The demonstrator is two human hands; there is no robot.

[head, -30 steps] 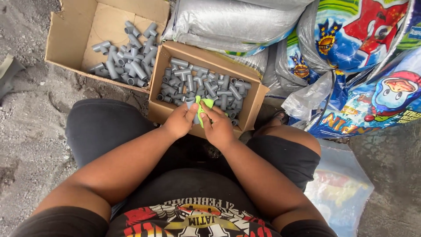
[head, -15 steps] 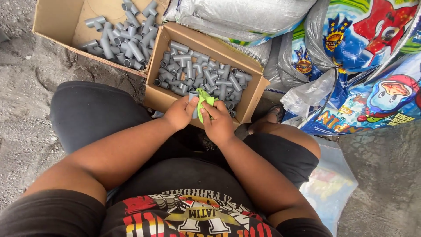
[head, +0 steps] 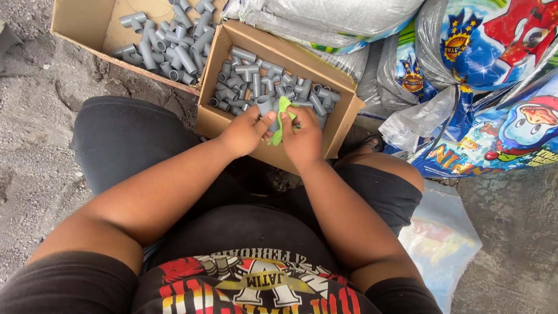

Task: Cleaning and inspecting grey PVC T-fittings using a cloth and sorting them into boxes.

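Left hand (head: 244, 132) pinching grey pipe piece (head: 265, 108), long axis pointing away toward near box (head: 232, 122), right hand (head: 303, 139) closed on green cloth (head: 281, 116) pressed against its right side, both over the box's near edge

pipe fitting (head: 265, 106) grey | cloth (head: 281, 119) lime green | box (head: 278, 153) brown
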